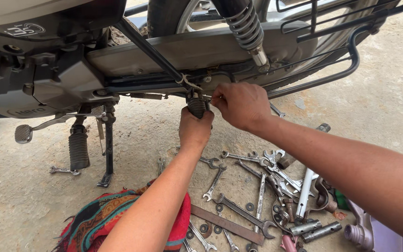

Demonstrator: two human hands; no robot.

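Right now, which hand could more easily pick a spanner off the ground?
Probably the right hand: it only pinches at the footrest, which the left hand grips, and the spanners lie under the right arm.

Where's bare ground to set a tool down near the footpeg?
Bare concrete lies left of the side stand, around the lone spanner, and far right beyond the luggage rack. Crowded: the spanner pile below both hands, beside the cloth.

Spanners [239, 186] lie scattered on concrete beside a striped cloth [94, 219].
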